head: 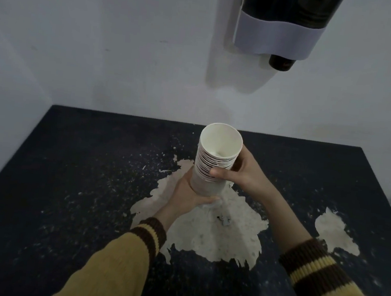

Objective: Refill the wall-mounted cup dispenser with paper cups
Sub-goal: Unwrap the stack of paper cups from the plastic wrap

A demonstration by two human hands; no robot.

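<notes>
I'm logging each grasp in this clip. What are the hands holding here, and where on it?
Both hold one stack of paper cups, mouth up: the left hand wraps its base, the right hand grips its ribbed middle.

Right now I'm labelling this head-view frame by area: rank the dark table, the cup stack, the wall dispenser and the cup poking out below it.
1. dark table
2. wall dispenser, cropped by the frame's top edge
3. cup stack
4. cup below the dispenser, mostly hidden
</notes>
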